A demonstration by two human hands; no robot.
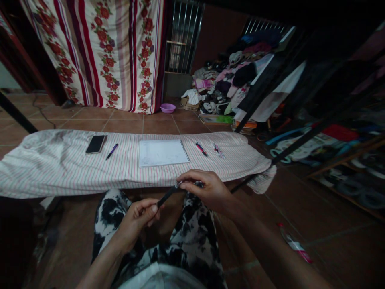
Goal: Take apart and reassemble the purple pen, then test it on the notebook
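A dark, narrow strip [167, 196] runs between my hands above my lap, and its exact kind cannot be made out. My left hand [140, 218] pinches its lower end between thumb and fingers. Closed over the upper end is my right hand [207, 188], with a small pale, shiny bit at its fingertips. A spiral notebook [162, 152] lies open on the striped cloth [120, 176] just beyond my hands. To its left rest a purple pen [112, 151] and a smartphone [96, 144]. A red and black pen [201, 149] and a pale patterned pen [218, 151] lie to its right.
Dark metal bars [288, 150] slant past the cloth-covered surface on the right. A bottle [296, 245] lies on the tiled floor at lower right. Behind are a floral curtain [102, 56], a purple basin [167, 108] and a heap of clothes [228, 80].
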